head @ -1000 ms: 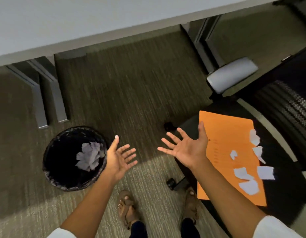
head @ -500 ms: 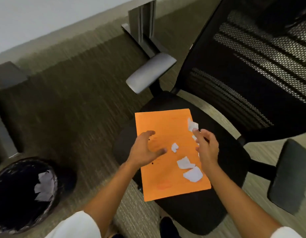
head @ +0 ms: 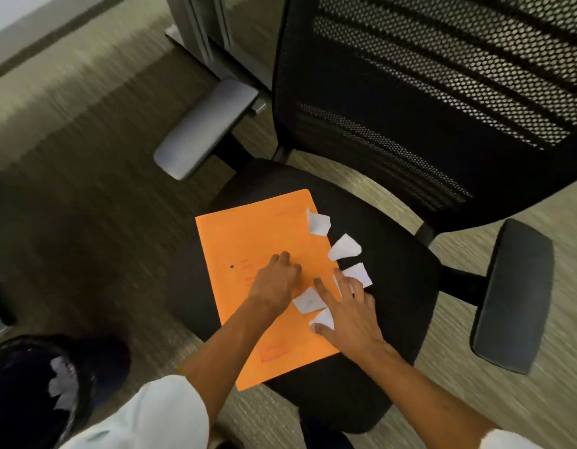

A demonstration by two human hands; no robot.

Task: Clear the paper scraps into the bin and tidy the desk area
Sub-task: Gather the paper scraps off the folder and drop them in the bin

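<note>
An orange folder lies on the black seat of an office chair. Several white paper scraps rest along its right edge: one at the top, one below it, another partly on the seat. My left hand presses down on the folder's middle with its fingers bunched over a small scrap, which is hidden. My right hand lies flat with fingers spread on two lower scraps. The black bin stands at the lower left with scraps inside.
The chair's mesh backrest rises behind the seat, with a grey armrest on the left and a black armrest on the right. A grey desk leg stands on the carpet at the top. The bin is a short reach left of the chair.
My view has swung from the bin to the chair. Both hands came down from open in the air onto the folder, the left closing over the small middle scrap, the right spreading on the lower ones.
</note>
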